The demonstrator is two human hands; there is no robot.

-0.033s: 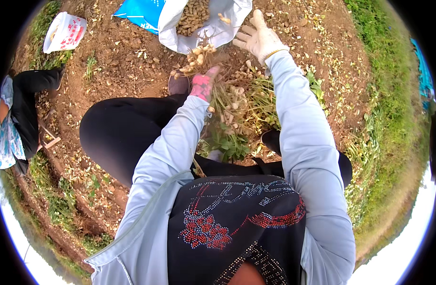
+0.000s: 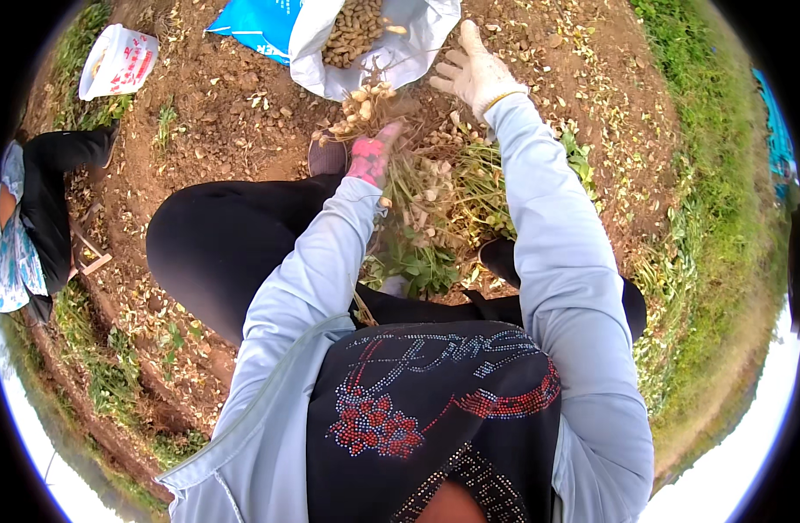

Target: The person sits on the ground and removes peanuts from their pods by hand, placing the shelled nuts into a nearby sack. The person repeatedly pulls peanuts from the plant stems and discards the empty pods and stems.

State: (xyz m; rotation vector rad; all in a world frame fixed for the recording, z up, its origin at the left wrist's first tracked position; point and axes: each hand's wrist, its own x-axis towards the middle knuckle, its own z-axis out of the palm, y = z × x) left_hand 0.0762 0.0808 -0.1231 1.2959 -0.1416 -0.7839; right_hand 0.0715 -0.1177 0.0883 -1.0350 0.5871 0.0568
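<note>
Clasping a peanut bunch (image 2: 362, 105) before an open white sack (image 2: 311, 57).

Holding the white-gloved right hand (image 2: 478, 74) wide with fingers spread near the sack's right edge; gripping the bunch in the pink-gloved left hand (image 2: 368, 159), pointing its roots and pale pods (image 2: 365, 109) out past the grip, between hand and sack's near rim.
</note>
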